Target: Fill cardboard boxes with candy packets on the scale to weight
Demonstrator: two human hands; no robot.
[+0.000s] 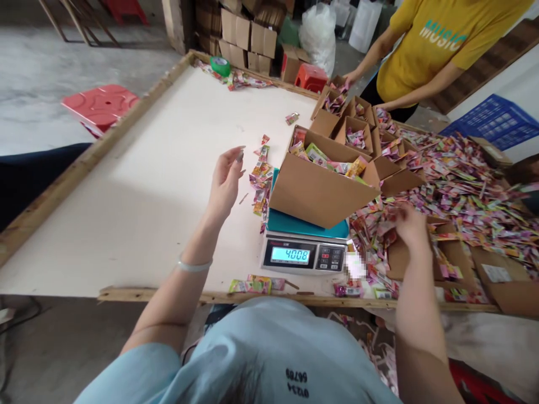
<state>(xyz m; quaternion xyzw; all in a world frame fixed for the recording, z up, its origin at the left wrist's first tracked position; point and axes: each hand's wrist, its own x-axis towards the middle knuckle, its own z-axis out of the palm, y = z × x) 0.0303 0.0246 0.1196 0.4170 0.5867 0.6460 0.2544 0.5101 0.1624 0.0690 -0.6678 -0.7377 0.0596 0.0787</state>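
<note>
My left hand is raised over the white tabletop, left of the scale. Its fingers are loosely bent and apart, and nothing shows in them. On the blue pan of the digital scale rests a tilted cardboard box filled with small candy packets. The lit display reads 4008. My right hand is to the right of the scale, over the loose packets beside an open carton. Its fingers are blurred, so I cannot make out whether they grip anything.
A big heap of packets covers the table's right side. Across from me, a person in a yellow shirt has both hands at several filled boxes. Green tape lies at the far corner. A wooden rim edges the table.
</note>
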